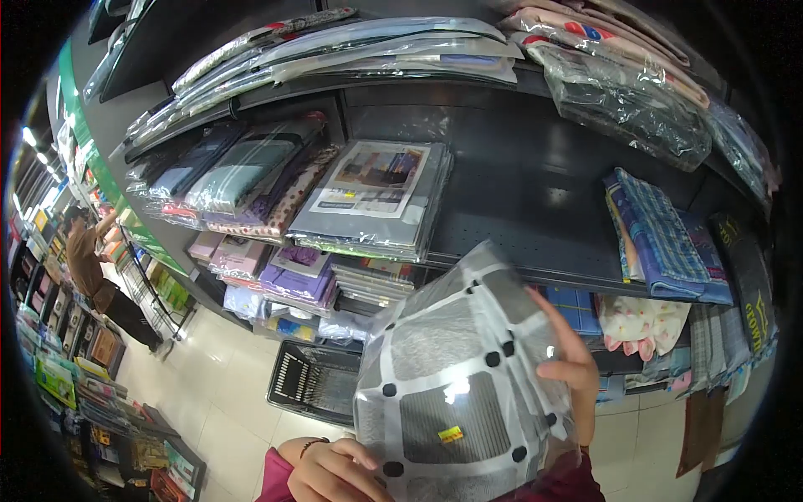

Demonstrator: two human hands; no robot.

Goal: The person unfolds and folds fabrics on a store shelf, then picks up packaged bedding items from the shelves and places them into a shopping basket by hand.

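Note:
Tilted up in front of me is a packaged fabric (456, 393), folded, grey and white checked with black dots, in clear plastic with a small yellow sticker. My right hand (569, 356) grips its right edge, the thumb on the front side and the other fingers partly hidden behind it. At the lower left corner my left hand (335, 473) has its fingers bent against the package, their tips partly hidden. A dark bracelet circles the left wrist.
A black shopping basket (314, 381) stands on the tiled floor. The dark shelf (510, 192) ahead bears a grey packaged stack (360, 226) and blue checked fabrics (665, 234). More packages (376, 54) overhang above. A person (96, 268) stands by a cart (155, 293) at left.

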